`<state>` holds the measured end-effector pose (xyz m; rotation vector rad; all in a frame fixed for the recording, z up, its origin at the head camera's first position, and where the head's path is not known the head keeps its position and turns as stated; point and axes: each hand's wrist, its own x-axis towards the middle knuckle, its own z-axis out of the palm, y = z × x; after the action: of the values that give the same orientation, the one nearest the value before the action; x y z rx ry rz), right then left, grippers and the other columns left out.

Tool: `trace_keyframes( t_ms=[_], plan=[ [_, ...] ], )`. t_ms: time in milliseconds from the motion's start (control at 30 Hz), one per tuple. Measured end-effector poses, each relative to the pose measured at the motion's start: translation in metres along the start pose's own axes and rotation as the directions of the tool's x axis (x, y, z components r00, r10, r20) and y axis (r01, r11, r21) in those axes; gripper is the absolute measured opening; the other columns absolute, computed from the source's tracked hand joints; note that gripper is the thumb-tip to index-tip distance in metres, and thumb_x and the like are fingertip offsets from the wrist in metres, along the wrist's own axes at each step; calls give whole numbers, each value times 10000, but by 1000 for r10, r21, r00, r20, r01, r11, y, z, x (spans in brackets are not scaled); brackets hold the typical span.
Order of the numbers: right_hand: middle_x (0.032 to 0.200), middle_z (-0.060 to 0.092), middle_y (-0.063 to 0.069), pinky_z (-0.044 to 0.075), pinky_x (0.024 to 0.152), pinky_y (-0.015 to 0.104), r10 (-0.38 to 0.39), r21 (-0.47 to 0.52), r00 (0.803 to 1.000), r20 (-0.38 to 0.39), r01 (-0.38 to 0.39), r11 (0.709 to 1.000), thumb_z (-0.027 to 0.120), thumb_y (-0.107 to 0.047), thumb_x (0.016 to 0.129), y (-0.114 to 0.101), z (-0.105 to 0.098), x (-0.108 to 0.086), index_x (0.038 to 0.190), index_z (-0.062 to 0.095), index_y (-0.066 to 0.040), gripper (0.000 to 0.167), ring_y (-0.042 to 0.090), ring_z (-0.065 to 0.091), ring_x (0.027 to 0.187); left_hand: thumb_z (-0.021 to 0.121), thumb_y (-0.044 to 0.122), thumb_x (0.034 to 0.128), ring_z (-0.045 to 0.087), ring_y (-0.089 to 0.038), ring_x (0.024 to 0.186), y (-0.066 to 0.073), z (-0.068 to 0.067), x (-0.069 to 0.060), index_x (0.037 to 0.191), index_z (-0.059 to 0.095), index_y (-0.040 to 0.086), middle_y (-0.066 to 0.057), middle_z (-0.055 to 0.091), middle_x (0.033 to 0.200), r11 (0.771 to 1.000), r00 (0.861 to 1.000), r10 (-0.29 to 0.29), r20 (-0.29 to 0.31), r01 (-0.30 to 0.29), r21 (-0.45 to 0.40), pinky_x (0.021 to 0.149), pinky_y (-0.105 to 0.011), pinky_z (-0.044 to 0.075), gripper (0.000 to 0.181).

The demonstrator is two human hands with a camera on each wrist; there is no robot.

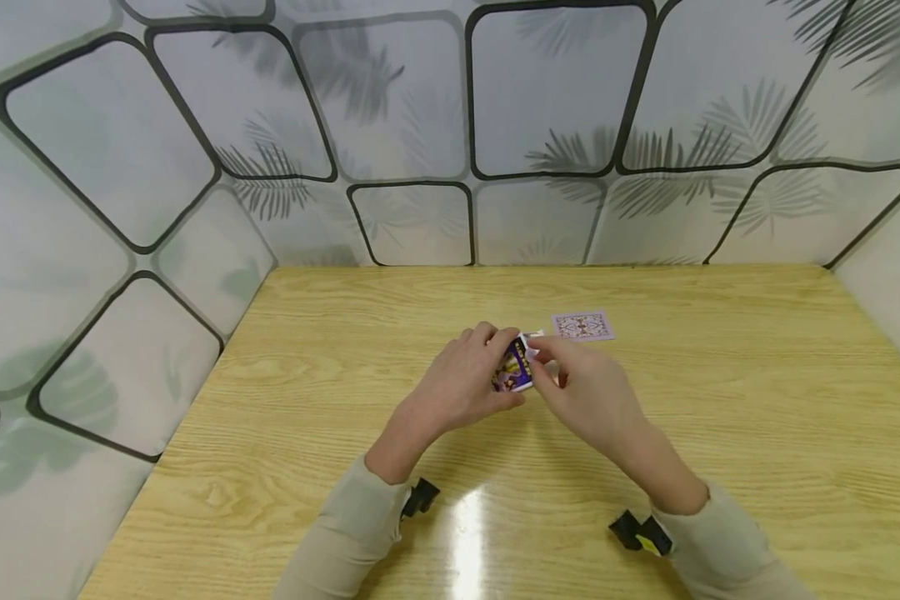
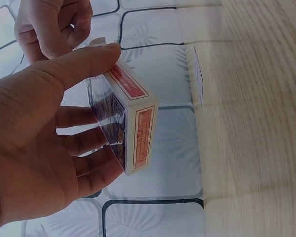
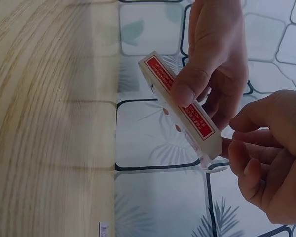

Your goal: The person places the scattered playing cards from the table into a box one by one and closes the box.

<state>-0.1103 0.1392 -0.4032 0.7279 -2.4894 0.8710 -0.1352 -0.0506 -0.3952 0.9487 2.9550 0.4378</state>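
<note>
My left hand (image 1: pixel 461 379) grips a playing card box (image 1: pixel 512 367), tilted above the table. Its printed front is dark purple and yellow. Seen from the left wrist, the box (image 2: pixel 133 113) has white edges with red panels, the thumb over one edge and the fingers beneath. Thumb and forefinger of my right hand (image 1: pixel 588 392) meet at the box's far end, pinching a small pale flap (image 1: pixel 531 353). From the right wrist, the right hand (image 3: pixel 274 158) is at that end, its fingertips partly hidden. Whether cards are inside I cannot tell.
A single playing card (image 1: pixel 582 326) with a patterned pale purple back lies on the wooden table (image 1: pixel 345 333), just beyond the right hand. A patterned fabric wall (image 1: pixel 543 92) rises behind the table and along its sides.
</note>
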Motion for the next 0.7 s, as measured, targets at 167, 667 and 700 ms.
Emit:
trace_keyframes(
  t_ms=[167, 667, 700],
  plan=[
    [820, 730, 83, 319, 401, 182, -47, -61, 999, 6, 47, 997, 687, -49, 885, -2, 1, -1, 1131, 692, 30, 259, 38, 468, 481, 788, 438, 835, 558, -193, 1007, -1, 0, 0, 1451, 444, 105, -102, 566, 1236, 1000, 1000, 2, 5, -2, 15, 857, -344, 506, 780],
    [975, 695, 158, 423, 475, 252, 223, 152, 975, -13, -218, 964, 610, -43, 954, 48, -23, 9, 1116, 692, 24, 193, 189, 564, 673, 788, 451, 831, 538, -177, 956, 0, -1, 1, 1446, 440, 100, -105, 565, 1223, 999, 1000, -19, 12, 18, 28, 809, -322, 489, 790],
    [1034, 682, 192, 461, 525, 294, 267, 123, 963, 41, -270, 955, 591, -65, 966, 57, -24, 9, 1162, 671, 35, 234, 245, 590, 737, 789, 449, 831, 536, -178, 955, 0, -1, 1, 1449, 439, 98, -107, 564, 1223, 999, 1000, -20, 17, 19, 28, 809, -323, 489, 793]
  ],
)
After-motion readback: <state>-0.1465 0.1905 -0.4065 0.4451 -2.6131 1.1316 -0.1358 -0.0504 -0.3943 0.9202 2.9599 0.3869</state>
